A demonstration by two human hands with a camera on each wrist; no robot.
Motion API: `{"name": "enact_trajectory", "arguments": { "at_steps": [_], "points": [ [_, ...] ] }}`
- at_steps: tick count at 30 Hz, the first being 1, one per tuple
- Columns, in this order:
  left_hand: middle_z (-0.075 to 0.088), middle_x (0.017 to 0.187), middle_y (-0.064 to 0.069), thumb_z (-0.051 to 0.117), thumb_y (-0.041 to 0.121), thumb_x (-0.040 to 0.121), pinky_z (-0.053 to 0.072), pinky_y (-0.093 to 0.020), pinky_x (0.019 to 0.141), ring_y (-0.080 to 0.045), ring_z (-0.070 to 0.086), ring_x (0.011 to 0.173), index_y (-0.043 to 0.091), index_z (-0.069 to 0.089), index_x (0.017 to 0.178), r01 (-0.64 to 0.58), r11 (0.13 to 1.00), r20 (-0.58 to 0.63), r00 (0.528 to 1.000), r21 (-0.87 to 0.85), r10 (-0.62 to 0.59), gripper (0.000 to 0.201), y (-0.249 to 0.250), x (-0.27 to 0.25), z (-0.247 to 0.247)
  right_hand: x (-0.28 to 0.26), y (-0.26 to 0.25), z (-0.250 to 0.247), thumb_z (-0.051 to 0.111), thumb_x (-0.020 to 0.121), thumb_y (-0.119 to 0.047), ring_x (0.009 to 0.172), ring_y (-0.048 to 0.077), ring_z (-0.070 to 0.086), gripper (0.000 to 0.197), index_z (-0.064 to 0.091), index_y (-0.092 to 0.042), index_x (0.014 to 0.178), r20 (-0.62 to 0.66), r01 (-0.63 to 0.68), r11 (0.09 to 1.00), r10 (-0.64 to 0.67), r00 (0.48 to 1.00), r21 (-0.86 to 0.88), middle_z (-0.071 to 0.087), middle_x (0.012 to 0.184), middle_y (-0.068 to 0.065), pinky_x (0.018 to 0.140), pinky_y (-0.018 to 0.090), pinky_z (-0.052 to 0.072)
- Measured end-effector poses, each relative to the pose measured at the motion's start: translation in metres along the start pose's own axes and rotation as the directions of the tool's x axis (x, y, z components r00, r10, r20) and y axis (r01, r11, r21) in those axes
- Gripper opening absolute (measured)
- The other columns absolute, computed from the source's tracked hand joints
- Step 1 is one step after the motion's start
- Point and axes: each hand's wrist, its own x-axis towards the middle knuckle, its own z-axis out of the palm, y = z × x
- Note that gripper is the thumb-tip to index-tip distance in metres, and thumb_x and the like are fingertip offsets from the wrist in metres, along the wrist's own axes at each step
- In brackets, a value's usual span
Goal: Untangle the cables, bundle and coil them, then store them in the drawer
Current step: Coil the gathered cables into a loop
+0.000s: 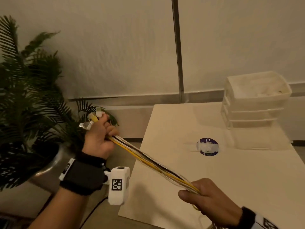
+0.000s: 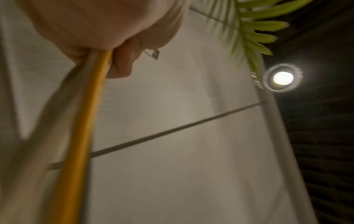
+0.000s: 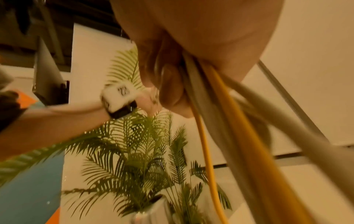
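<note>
A bundle of yellow, white and dark cables (image 1: 151, 160) is stretched taut in the air between my two hands, over the table's left edge. My left hand (image 1: 100, 129) grips one end, raised at the left, with clear plug ends (image 1: 91, 119) sticking out above the fist. My right hand (image 1: 200, 194) grips the other end at the lower right, and loose cable hangs below it. In the left wrist view my fingers (image 2: 122, 63) wrap the yellow cable (image 2: 84, 121). The right wrist view shows my fingers (image 3: 168, 84) around the cables (image 3: 214, 121). A white drawer unit (image 1: 254, 103) stands at the table's far right.
The pale table (image 1: 214, 179) carries a purple round sticker (image 1: 208, 146) with clear tape on it. A potted palm (image 1: 33, 100) stands on the floor to the left, close behind my left hand. A metal pole (image 1: 178, 50) runs up the wall.
</note>
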Motion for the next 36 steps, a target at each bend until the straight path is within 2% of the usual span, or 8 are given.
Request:
{"name": "enact_trajectory", "arguments": {
  "at_steps": [8,15,22,26,28,31,33,36],
  "points": [
    [0.061,0.06,-0.011,0.063,0.006,0.085,0.052,-0.021,0.043,-0.013,0.059,0.046,0.002,0.056,0.08,0.444,0.893,-0.075,0.89,-0.077,-0.45,0.009,-0.126,0.019,-0.093,-0.005,-0.032,-0.042,0.069,0.073,-0.035,0.041,0.016,0.025,0.042,0.038,-0.015,0.052,0.196,-0.147,0.977,0.115,0.974,0.155,0.029,0.047,0.004,0.044,0.022,0.025],
    [0.066,0.088,-0.021,0.064,-0.002,0.076,0.058,-0.031,0.058,-0.026,0.065,0.072,-0.006,0.064,0.083,0.527,0.849,-0.098,0.843,-0.051,-0.529,0.008,-0.154,0.007,-0.117,0.002,-0.042,-0.041,0.067,0.075,-0.029,0.038,0.014,0.021,0.041,0.037,-0.016,0.049,0.237,-0.22,0.964,0.181,0.954,0.151,0.028,0.044,0.001,0.042,0.021,0.022],
    [0.068,0.07,-0.017,0.069,0.006,0.071,0.057,-0.044,0.075,-0.021,0.062,0.055,0.0,0.062,0.084,0.575,0.817,-0.103,0.811,-0.047,-0.576,0.016,-0.167,-0.008,-0.12,0.005,-0.052,-0.037,0.067,0.075,-0.031,0.036,0.013,0.027,0.04,0.041,-0.01,0.053,0.279,-0.172,0.983,0.147,0.949,0.065,0.031,0.044,0.003,0.04,0.02,0.026],
    [0.055,0.114,-0.029,0.073,0.065,0.068,0.041,-0.073,0.091,-0.051,0.063,0.1,0.01,0.035,0.141,0.728,0.685,-0.064,0.683,-0.012,-0.727,0.098,-0.159,-0.014,-0.139,0.008,-0.061,-0.041,0.066,0.076,-0.029,0.036,0.014,0.024,0.041,0.039,-0.017,0.047,0.274,-0.175,0.981,0.146,0.951,0.085,0.03,0.042,0.0,0.041,0.02,0.023],
    [0.041,0.126,-0.029,0.07,0.08,0.053,0.04,-0.073,0.09,-0.056,0.056,0.103,0.023,0.019,0.148,0.745,0.661,-0.131,0.666,0.09,-0.734,0.122,-0.147,-0.023,-0.151,0.012,-0.066,-0.043,0.066,0.075,-0.03,0.035,0.015,0.025,0.041,0.04,-0.015,0.048,0.274,-0.166,0.984,0.145,0.951,0.057,0.031,0.043,0.002,0.04,0.02,0.025],
    [0.059,0.099,-0.013,0.068,0.072,0.062,0.046,-0.048,0.082,-0.031,0.052,0.077,0.02,0.043,0.14,0.511,0.789,-0.243,0.858,0.34,-0.452,0.097,-0.108,-0.03,-0.15,0.018,-0.069,-0.045,0.067,0.077,-0.028,0.034,0.015,0.026,0.041,0.04,-0.011,0.051,0.28,-0.183,0.981,0.158,0.947,0.062,0.03,0.043,0.001,0.04,0.02,0.025],
    [0.062,0.127,0.005,0.077,0.058,0.063,0.041,-0.044,0.097,-0.023,0.054,0.103,0.038,0.037,0.143,0.119,0.801,-0.127,0.99,0.587,-0.054,0.092,-0.085,-0.035,-0.141,0.021,-0.069,-0.044,0.068,0.077,-0.029,0.035,0.015,0.025,0.041,0.044,-0.002,0.056,0.29,-0.201,0.977,0.173,0.941,0.069,0.03,0.044,0.002,0.04,0.02,0.025],
    [0.02,0.155,0.029,0.088,0.042,0.062,0.026,-0.033,0.11,0.002,0.027,0.136,0.058,0.013,0.144,-0.467,0.336,0.444,0.884,0.818,0.148,0.112,-0.061,-0.046,-0.095,0.026,-0.068,-0.044,0.068,0.076,-0.03,0.035,0.015,0.025,0.041,0.042,-0.01,0.051,0.274,-0.216,0.974,0.19,0.943,0.066,0.031,0.044,0.002,0.04,0.02,0.024]
  ]
}}
